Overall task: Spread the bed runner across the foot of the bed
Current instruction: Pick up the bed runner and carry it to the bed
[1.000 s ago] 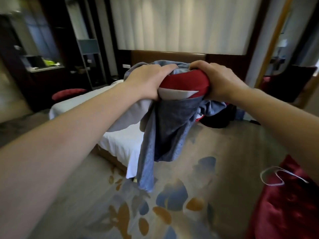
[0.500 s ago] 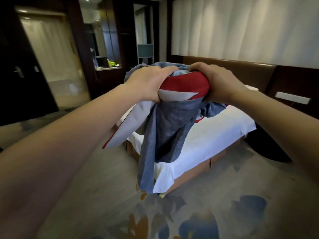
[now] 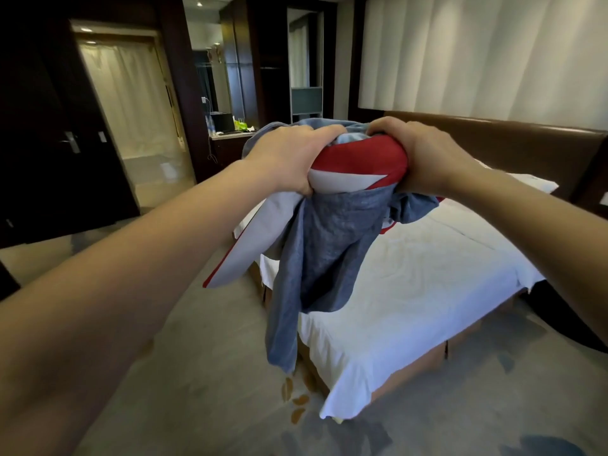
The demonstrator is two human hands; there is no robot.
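Bunched grey-blue fabric bed runner with a red-and-white panel [image 3: 332,245], held up near the white-sheeted bed [image 3: 427,291].
I see it crumpled in mid-air, loose ends dangling before the bed's near corner, unspread.

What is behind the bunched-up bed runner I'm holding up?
Behind the bed runner, gripped by the left hand and right hand, is the bed, made up in white, and its brown headboard. The cloth hides the bed's far side, so anything there is unseen.

Pale curtain [image 3: 477,54] behind, dark door [image 3: 49,143] at left, cluttered desk [image 3: 227,149] beyond, patterned carpet [image 3: 197,390] underfoot.
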